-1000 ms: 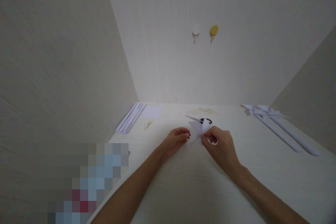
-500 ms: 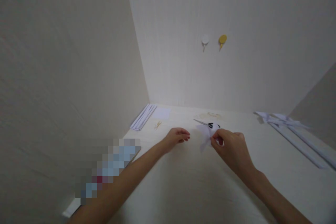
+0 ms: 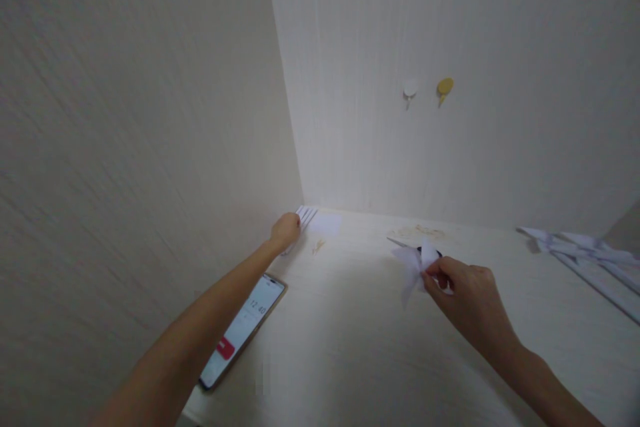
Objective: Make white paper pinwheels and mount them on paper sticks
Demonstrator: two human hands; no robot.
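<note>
My right hand (image 3: 467, 290) pinches a white paper pinwheel (image 3: 411, 265) between thumb and fingertips, its folded blades fanning out to the left. Behind the pinwheel lie scissors (image 3: 399, 242), blades pointing left and dark handles partly hidden. My left hand (image 3: 287, 230) is over a bundle of thin rolled white paper sticks (image 3: 308, 215) by the left wall. Its fingers are turned away and mostly hidden, so whether they hold a stick cannot be seen.
A white paper sheet (image 3: 329, 223) and small tan pieces (image 3: 319, 246) lie near the sticks. More tan bits (image 3: 425, 232) are by the back wall. A phone (image 3: 250, 327) rests below my left forearm. Finished-looking pinwheels on sticks (image 3: 575, 253) lie at right. Two hooks (image 3: 445, 87) hang on the wall.
My left hand has moved left and away from me, from the table's middle to the paper sticks. My right hand still pinches the pinwheel. The view has shifted left.
</note>
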